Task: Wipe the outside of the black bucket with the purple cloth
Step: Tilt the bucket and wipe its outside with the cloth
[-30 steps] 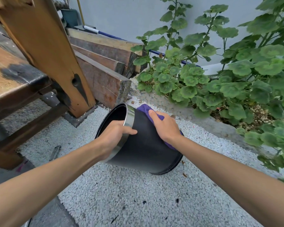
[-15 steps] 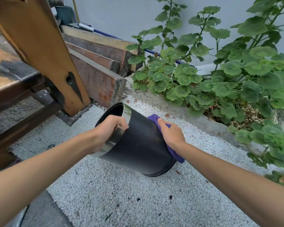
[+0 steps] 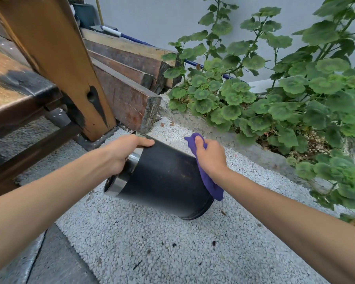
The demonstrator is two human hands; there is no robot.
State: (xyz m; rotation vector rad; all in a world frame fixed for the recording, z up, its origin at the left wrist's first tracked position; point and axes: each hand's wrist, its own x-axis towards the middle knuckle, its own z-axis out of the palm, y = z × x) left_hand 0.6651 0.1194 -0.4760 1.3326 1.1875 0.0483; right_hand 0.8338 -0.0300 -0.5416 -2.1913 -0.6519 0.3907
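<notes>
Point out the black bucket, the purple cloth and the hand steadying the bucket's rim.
black bucket [image 3: 168, 179]: head view, on its dark side wall.
purple cloth [image 3: 210, 184]: head view, on the fold hanging below the right hand.
left hand [image 3: 121, 152]: head view, on the back of the hand.

Ground: white pebble gravel [image 3: 156, 238], w/ a few dark specks and a twig. Smooth grey concrete strip [image 3: 55, 263] at lower left. Big wooden post [image 3: 55, 58], tan, leaning, dark knot and black stain near its base; foot sits on a dark metal plate [image 3: 94, 140]. Left of it a worn wooden bench [image 3: 10, 87] w/ a black patch on top, dark rails below. Behind post: stacked timber planks [image 3: 123, 78], reddish-brown, on edge, ends toward the plants. Blue-and-white pole [image 3: 129, 36] lies along the grey wall [image 3: 162, 19]. Right side: geranium-type plants [image 3: 275, 95], round green leaves, growing in a bed behind a concrete curb [image 3: 254, 148]. Dark pot [image 3: 84, 14] at top, partly hidden.
</notes>
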